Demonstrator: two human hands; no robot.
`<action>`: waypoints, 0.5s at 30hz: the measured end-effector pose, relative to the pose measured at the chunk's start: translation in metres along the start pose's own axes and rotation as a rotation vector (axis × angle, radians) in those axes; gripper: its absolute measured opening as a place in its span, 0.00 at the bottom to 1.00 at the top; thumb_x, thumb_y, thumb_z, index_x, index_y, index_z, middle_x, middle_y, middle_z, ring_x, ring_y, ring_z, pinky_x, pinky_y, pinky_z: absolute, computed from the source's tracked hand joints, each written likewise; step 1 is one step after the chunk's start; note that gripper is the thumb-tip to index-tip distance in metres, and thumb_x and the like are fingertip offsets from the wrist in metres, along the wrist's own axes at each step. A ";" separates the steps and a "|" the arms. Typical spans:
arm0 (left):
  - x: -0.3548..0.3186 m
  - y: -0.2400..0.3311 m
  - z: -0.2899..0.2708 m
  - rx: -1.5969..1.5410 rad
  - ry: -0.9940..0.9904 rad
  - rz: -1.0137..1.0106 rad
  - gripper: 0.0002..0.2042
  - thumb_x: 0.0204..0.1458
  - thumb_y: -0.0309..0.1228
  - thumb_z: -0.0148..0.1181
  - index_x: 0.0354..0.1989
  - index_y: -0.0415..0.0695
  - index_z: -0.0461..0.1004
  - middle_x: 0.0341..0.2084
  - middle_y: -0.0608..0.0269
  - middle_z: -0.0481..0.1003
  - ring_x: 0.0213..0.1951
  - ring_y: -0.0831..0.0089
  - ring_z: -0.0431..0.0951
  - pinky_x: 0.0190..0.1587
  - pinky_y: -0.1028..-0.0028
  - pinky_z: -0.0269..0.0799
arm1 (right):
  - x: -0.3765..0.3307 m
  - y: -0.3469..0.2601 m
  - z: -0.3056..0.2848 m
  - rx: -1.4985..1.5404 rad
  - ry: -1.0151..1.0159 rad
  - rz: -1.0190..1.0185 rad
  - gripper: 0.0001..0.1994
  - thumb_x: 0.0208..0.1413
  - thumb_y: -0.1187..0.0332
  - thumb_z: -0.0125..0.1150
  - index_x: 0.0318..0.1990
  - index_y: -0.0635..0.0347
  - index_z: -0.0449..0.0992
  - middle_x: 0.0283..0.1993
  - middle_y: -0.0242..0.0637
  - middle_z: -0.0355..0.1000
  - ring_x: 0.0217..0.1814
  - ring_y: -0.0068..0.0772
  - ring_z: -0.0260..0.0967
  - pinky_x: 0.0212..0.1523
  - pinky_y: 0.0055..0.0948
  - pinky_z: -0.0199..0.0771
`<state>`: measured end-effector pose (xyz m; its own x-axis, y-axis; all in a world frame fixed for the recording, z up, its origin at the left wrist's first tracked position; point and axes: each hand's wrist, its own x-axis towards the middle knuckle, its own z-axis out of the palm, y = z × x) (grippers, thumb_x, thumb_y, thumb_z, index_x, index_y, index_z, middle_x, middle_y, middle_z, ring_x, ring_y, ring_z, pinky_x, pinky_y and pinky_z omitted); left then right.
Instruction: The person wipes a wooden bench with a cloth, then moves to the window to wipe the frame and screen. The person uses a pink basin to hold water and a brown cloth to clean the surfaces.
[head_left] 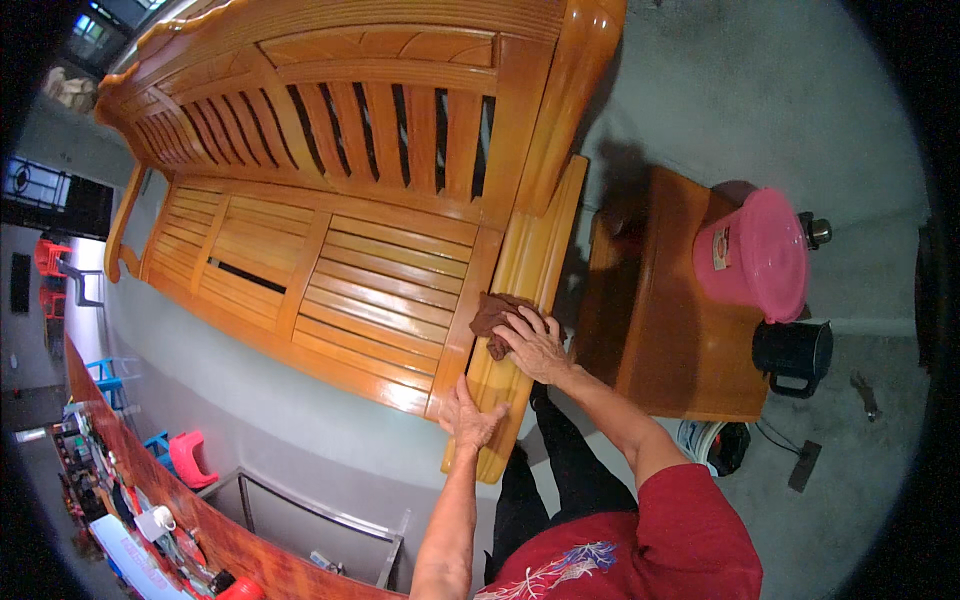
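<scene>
A brown cloth (pixel 497 322) lies crumpled on the flat wooden armrest (pixel 538 240) of a long slatted bench (pixel 385 290). My right hand (pixel 536 345) presses down on it, fingers curved over its right part. Closer to me, my left hand (pixel 472 416) rests at the front end of the same armrest, beside the seat corner. Its thumb stands apart from the fingers and nothing is held in it. Part of the left fingers is hard to make out against the wood.
Right of the bench stands a wooden side table (pixel 680 330) bearing a pink lidded bucket (pixel 735 258) and a dark mug (pixel 792 352). A white bucket (pixel 697 440) sits below it. At lower left are a metal frame (pixel 300 525) and a long, cluttered reddish tabletop (pixel 215 530).
</scene>
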<state>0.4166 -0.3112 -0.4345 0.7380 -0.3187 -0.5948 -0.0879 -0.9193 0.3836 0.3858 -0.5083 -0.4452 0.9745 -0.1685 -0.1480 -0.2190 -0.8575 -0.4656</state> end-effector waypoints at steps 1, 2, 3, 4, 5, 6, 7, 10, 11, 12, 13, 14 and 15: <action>0.008 0.010 -0.003 0.004 -0.055 -0.046 0.59 0.26 0.59 0.70 0.67 0.48 0.44 0.60 0.41 0.55 0.62 0.50 0.53 0.61 0.54 0.47 | 0.011 0.010 -0.006 0.021 -0.006 0.006 0.26 0.49 0.65 0.59 0.59 0.42 0.63 0.65 0.40 0.55 0.70 0.44 0.43 0.62 0.53 0.39; 0.012 0.024 -0.011 0.010 -0.112 -0.094 0.60 0.24 0.59 0.71 0.67 0.48 0.44 0.59 0.40 0.56 0.62 0.50 0.54 0.61 0.53 0.49 | 0.021 0.021 -0.009 0.016 -0.019 -0.015 0.27 0.50 0.66 0.58 0.60 0.44 0.62 0.66 0.40 0.54 0.71 0.44 0.42 0.62 0.54 0.40; 0.015 0.036 -0.018 0.015 -0.169 -0.144 0.61 0.22 0.59 0.72 0.67 0.48 0.44 0.59 0.39 0.56 0.62 0.50 0.54 0.60 0.53 0.50 | 0.032 0.032 -0.011 -0.016 0.009 -0.004 0.27 0.51 0.66 0.58 0.60 0.45 0.62 0.66 0.41 0.54 0.71 0.44 0.42 0.62 0.54 0.41; 0.015 0.043 -0.020 0.031 -0.136 -0.160 0.60 0.22 0.53 0.75 0.66 0.56 0.42 0.52 0.45 0.61 0.54 0.46 0.61 0.56 0.51 0.53 | 0.043 0.042 -0.013 -0.044 0.037 0.006 0.27 0.51 0.67 0.57 0.60 0.46 0.61 0.66 0.41 0.53 0.71 0.44 0.42 0.61 0.54 0.41; 0.016 0.051 -0.022 0.075 -0.144 -0.196 0.60 0.21 0.53 0.76 0.66 0.56 0.42 0.51 0.46 0.61 0.53 0.46 0.62 0.56 0.52 0.54 | 0.054 0.052 -0.014 -0.072 0.064 0.016 0.27 0.51 0.67 0.57 0.60 0.47 0.61 0.66 0.41 0.53 0.71 0.44 0.41 0.61 0.54 0.42; 0.016 0.059 -0.024 0.118 -0.153 -0.231 0.60 0.20 0.53 0.77 0.65 0.56 0.43 0.50 0.46 0.61 0.52 0.47 0.62 0.55 0.53 0.56 | 0.067 0.063 -0.016 -0.143 0.091 0.056 0.27 0.51 0.67 0.57 0.61 0.49 0.60 0.66 0.41 0.53 0.70 0.45 0.42 0.60 0.53 0.45; 0.017 0.062 -0.025 0.156 -0.156 -0.279 0.60 0.20 0.52 0.77 0.65 0.57 0.43 0.49 0.47 0.62 0.51 0.47 0.63 0.54 0.55 0.57 | 0.083 0.068 -0.021 -0.130 0.122 0.130 0.27 0.52 0.67 0.57 0.61 0.49 0.60 0.66 0.42 0.52 0.70 0.46 0.42 0.61 0.52 0.44; 0.021 0.059 -0.020 0.165 -0.188 -0.321 0.62 0.16 0.54 0.78 0.64 0.57 0.43 0.48 0.49 0.60 0.49 0.50 0.62 0.53 0.57 0.58 | 0.118 0.084 -0.037 -0.107 0.204 0.347 0.27 0.53 0.69 0.54 0.62 0.49 0.58 0.65 0.45 0.51 0.69 0.49 0.41 0.62 0.51 0.41; 0.020 0.061 -0.022 0.165 -0.198 -0.326 0.63 0.16 0.54 0.78 0.64 0.58 0.42 0.49 0.48 0.60 0.50 0.50 0.62 0.53 0.57 0.58 | 0.121 0.086 -0.030 -0.111 0.267 0.392 0.27 0.53 0.69 0.54 0.62 0.49 0.58 0.65 0.45 0.51 0.69 0.49 0.42 0.62 0.51 0.40; 0.021 0.061 -0.021 0.178 -0.206 -0.339 0.63 0.16 0.54 0.78 0.64 0.58 0.42 0.49 0.48 0.59 0.50 0.51 0.62 0.52 0.58 0.59 | 0.119 0.080 -0.019 -0.115 0.332 0.440 0.28 0.53 0.70 0.55 0.62 0.49 0.57 0.65 0.46 0.51 0.69 0.50 0.42 0.63 0.51 0.39; 0.022 0.059 -0.018 0.191 -0.216 -0.353 0.63 0.16 0.55 0.78 0.65 0.58 0.41 0.49 0.48 0.59 0.50 0.51 0.62 0.52 0.58 0.59 | 0.111 0.072 -0.004 -0.119 0.396 0.487 0.28 0.53 0.70 0.55 0.62 0.49 0.57 0.65 0.46 0.51 0.68 0.50 0.42 0.63 0.51 0.39; 0.024 0.060 -0.016 0.200 -0.221 -0.363 0.63 0.16 0.55 0.78 0.65 0.59 0.41 0.49 0.48 0.59 0.50 0.52 0.62 0.52 0.58 0.59 | 0.100 0.059 0.010 -0.164 0.380 0.503 0.26 0.54 0.70 0.52 0.62 0.50 0.58 0.65 0.47 0.51 0.68 0.52 0.42 0.63 0.52 0.37; 0.026 0.059 -0.015 0.203 -0.226 -0.373 0.63 0.16 0.55 0.78 0.65 0.59 0.41 0.49 0.48 0.59 0.50 0.52 0.62 0.52 0.58 0.59 | 0.083 0.036 0.011 -0.070 0.336 0.434 0.23 0.56 0.69 0.48 0.61 0.52 0.60 0.64 0.48 0.52 0.68 0.53 0.43 0.63 0.53 0.38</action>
<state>0.4405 -0.3700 -0.4168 0.5818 0.0197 -0.8131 0.0096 -0.9998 -0.0173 0.4585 -0.5474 -0.4836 0.7600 -0.6496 -0.0213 -0.6112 -0.7031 -0.3634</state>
